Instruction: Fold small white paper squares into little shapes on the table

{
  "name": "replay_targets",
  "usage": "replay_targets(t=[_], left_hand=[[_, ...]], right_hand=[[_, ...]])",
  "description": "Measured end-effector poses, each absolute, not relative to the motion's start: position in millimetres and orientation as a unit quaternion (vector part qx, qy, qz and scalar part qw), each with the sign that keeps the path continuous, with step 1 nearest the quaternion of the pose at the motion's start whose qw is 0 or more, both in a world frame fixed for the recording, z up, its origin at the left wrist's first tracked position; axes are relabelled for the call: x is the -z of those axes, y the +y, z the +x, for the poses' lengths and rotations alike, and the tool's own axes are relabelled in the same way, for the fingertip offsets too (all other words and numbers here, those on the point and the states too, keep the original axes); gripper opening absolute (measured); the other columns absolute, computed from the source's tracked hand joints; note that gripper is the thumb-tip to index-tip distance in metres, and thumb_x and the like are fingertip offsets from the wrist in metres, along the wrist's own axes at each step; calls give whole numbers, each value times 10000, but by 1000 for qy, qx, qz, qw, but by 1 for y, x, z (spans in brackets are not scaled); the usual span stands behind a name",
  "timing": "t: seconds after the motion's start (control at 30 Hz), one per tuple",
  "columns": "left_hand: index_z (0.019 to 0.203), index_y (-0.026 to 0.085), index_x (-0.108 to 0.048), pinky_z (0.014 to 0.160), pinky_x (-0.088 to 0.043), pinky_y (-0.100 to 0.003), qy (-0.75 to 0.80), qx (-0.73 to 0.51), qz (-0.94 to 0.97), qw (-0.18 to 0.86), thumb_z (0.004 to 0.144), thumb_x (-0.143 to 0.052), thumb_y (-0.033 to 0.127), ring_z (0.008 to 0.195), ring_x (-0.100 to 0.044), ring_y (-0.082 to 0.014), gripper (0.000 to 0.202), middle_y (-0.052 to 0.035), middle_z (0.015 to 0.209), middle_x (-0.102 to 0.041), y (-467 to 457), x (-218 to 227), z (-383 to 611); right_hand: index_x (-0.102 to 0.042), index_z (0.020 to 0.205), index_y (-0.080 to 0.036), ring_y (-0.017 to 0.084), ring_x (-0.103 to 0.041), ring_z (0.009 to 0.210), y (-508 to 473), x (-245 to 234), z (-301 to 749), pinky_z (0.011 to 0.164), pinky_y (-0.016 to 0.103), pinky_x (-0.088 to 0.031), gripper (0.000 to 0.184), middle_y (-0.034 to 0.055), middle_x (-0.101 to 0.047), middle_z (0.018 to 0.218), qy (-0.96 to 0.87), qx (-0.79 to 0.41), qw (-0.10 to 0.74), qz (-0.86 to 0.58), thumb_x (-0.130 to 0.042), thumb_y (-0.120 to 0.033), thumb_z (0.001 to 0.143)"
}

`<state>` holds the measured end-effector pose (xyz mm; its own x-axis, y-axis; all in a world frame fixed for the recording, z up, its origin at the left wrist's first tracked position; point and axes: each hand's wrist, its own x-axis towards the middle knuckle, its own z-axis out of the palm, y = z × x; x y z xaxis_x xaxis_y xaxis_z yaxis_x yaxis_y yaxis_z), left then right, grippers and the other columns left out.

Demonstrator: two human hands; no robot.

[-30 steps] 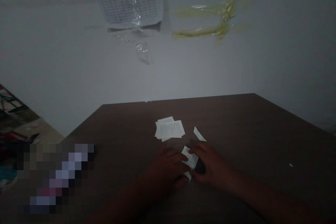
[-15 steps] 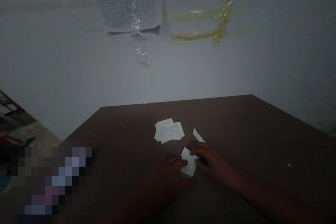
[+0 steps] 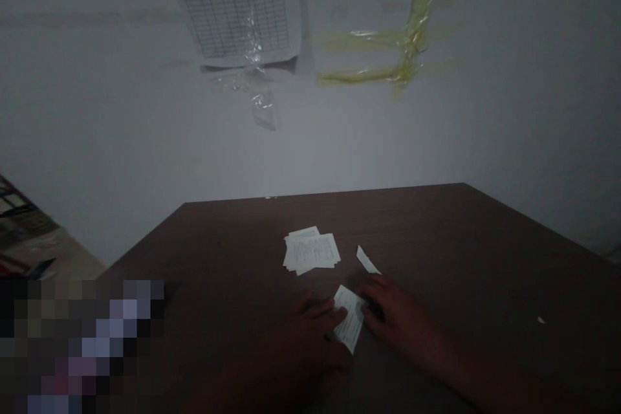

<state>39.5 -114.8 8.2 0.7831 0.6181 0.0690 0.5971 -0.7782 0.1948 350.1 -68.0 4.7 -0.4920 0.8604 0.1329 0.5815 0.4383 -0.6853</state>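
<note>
A small slip of printed paper [image 3: 350, 322] lies at an angle on the dark tabletop between my hands. My left hand [image 3: 317, 331] has its fingers over the slip's left side, with the thumb by its lower corner, gripping it. At the slip's right edge, my right hand [image 3: 391, 310] is curled, thumb and forefinger closed on that edge. A narrow torn paper strip [image 3: 367, 260] lies just beyond my right fingers. Farther back, a loose stack of printed paper pieces [image 3: 313, 252] rests on the table.
The brown table [image 3: 233, 226] meets a pale wall [image 3: 369, 142]. A gridded sheet [image 3: 237, 13] and yellow tape [image 3: 410, 45] are stuck on that wall. A tiny white scrap [image 3: 541, 319] lies at the right. Pixelated blocks cover the lower left.
The slip has turned and shifted slightly toward me, and more of it shows. My right fingers have drawn back from its top to its right edge. The view has tilted up slightly.
</note>
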Motion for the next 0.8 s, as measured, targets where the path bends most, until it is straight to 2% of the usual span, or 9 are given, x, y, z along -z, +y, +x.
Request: replay_targets(t=[0.1,0.2,0.3,0.43,0.63,0.8], left_hand=[[1528,401,-958,1579,-454,-743,339,-50,930,133,1217,-933,440,1853,-660,-481,315,-63,1973,-727,-118,-16,42],[1680,422,-878,1599,-421,-746,349,-51,924,145,1194,-944,399,1866,-644,-472,491,-68,1994,-703,-119,-15,42],[1585,430,-928,1595,-429,-742,353,-54,924,139,1166,-974,384,1866,-640,-485,424,-40,2011,-688,-119,-11,42],[1579,441,-944,1583,-460,-753,351,-35,927,130,1179,-986,426,1863,-645,-493,403,-60,2015,-680,-120,-19,46],[1425,359,-994,1568,-480,-761,342,-21,931,126,1177,-972,410,1818,-691,-526,255,-109,1984,-709,-119,-29,54],[1404,364,-995,1559,-501,-742,335,-53,933,120,1164,-959,439,1781,-726,-524,254,-77,1951,-750,-119,-19,49]], right_hand=[[-893,1324,-243,388,-854,1367,-73,-6,347,1237,562,-669,260,173,-898,1433,-801,-298,240,-461,-771,-182,1102],[-865,1233,-251,353,-852,1259,-74,-8,344,1157,508,-672,201,133,-897,1325,-789,-308,243,-472,-785,-172,1066],[-815,1125,-258,328,-838,1163,-75,-11,343,1072,464,-659,152,100,-885,1228,-780,-312,244,-485,-804,-150,1019],[-798,1122,-261,327,-840,1145,-76,-16,344,1057,462,-644,121,96,-891,1214,-766,-314,242,-506,-811,-182,1031],[-782,1064,-267,289,-818,1032,-77,-17,343,979,424,-635,78,69,-883,1116,-760,-339,231,-504,-778,-193,1040],[-773,1040,-283,290,-813,987,-79,-14,342,929,423,-641,58,52,-875,1068,-756,-371,267,-469,-787,-231,1020]])
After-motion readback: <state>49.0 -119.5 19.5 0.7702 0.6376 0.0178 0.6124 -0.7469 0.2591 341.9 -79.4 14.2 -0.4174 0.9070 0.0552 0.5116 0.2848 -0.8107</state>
